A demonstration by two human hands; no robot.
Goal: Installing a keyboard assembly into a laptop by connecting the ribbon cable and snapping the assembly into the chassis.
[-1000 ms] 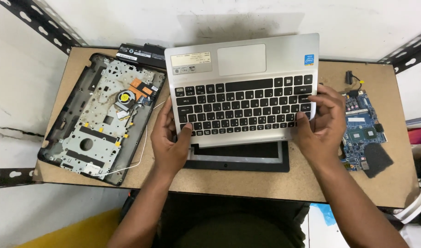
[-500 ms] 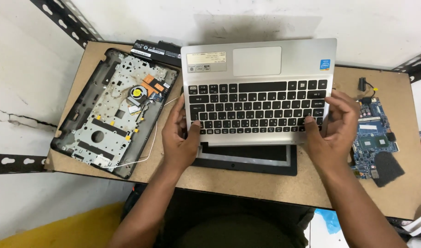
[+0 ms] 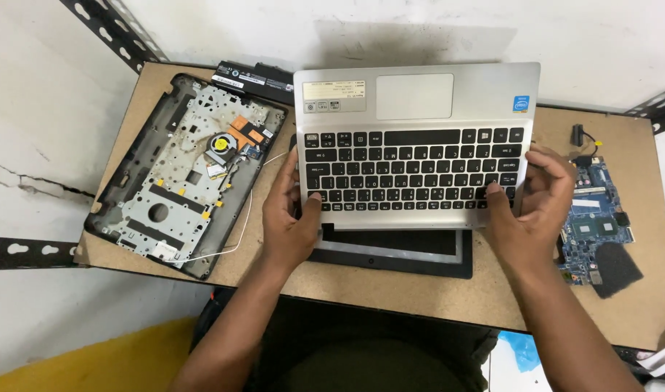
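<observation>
Surface: I am sitting at a brown particleboard shelf (image 3: 419,290) carried on black slotted metal rails (image 3: 107,29), with a white wall behind it and a crack running along the wall at my left.

Floor: a yellow patch is showing below the shelf at lower left.

Stickers: a pale rectangular label (image 3: 334,91) is sitting on the palm rest left of the touchpad (image 3: 414,96), and a small blue square sticker (image 3: 519,104) is sitting at its far right corner.

Battery label: a white strip is lying along the black battery pack (image 3: 254,78) just behind the opened case.

Keyboard deck: I am holding the silver laptop keyboard deck (image 3: 416,145) in the middle of the shelf, its near edge lying over a black screen bezel (image 3: 390,254).

Left hand (image 3: 292,218): it is gripping the deck's left edge, thumb pressing on the lower left keys.

Right hand (image 3: 532,210): it is gripping the deck's right edge, fingers curling round the side, thumb on the lower right keys.

Left of me: an opened laptop base (image 3: 183,174) with a fan and copper heat pipe is lying tilted.

Right of me: a blue motherboard (image 3: 593,218) is lying just beside my right hand.
</observation>
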